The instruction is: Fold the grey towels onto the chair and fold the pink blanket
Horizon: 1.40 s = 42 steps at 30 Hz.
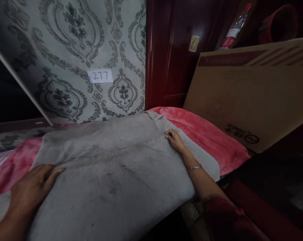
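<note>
A large grey cloth (131, 164) with dark smudges spreads over a pink blanket (199, 124). A long crease or folded edge runs across it between my hands. At the lower left, my left hand (32, 187) has its thumb and fingers closed around the left end of that crease. My right hand (175, 140), with a thin bracelet (194, 167) at the wrist, pinches the cloth at the crease's right end. Near the wall one corner of the cloth is turned over. The front part of the cloth hangs toward me.
A patterned wall with a paper label (100, 76) reading 277 rises behind the bed. A dark red wooden panel (161, 53) adjoins it. On the right stand a big cardboard box (241, 93), a plastic bottle (233, 31) and a red round container (265, 30). A dark screen (10, 87) fills the left edge.
</note>
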Each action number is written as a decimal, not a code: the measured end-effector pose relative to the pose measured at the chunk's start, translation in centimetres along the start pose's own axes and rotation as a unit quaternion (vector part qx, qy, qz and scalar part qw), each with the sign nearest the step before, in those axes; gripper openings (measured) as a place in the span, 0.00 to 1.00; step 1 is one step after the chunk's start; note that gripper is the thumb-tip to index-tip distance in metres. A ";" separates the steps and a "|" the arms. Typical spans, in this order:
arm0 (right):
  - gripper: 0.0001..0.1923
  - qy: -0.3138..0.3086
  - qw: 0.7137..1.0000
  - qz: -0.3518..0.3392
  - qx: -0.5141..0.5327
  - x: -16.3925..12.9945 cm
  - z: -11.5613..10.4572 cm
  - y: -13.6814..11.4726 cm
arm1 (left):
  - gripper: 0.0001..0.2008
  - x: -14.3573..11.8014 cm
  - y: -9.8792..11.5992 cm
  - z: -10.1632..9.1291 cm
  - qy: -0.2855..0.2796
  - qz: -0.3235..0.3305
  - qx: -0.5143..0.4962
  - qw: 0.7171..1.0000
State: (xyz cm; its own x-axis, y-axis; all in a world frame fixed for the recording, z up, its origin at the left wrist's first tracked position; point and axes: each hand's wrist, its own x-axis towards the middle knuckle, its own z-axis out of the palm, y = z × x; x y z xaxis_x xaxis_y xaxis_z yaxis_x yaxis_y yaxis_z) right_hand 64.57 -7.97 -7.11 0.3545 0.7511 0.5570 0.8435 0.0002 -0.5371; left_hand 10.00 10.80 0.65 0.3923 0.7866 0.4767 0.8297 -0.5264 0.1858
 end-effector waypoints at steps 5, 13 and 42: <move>0.13 -0.025 0.999 -0.029 -0.007 -0.6 -0.3 0.3 | 0.24 0.2 0.2 -0.1 -0.013 -0.006 0.006 1.000; 0.10 -0.018 0.996 -0.050 -0.066 -0.5 -0.1 1.9 | 0.28 0.4 -1.3 0.5 -0.061 0.002 0.026 0.998; 0.16 0.224 0.928 -0.127 -0.270 -4.4 -18.6 -11.8 | 0.27 -4.0 3.1 -18.7 0.033 -0.042 0.258 0.965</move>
State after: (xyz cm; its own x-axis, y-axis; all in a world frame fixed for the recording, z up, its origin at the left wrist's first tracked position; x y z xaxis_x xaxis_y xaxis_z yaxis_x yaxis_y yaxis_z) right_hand 60.58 -23.56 8.60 0.1473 0.4220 0.8946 0.9588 -0.2830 -0.0245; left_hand 3.60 -0.01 15.39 0.3033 0.7884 0.5351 0.9512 -0.2174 -0.2188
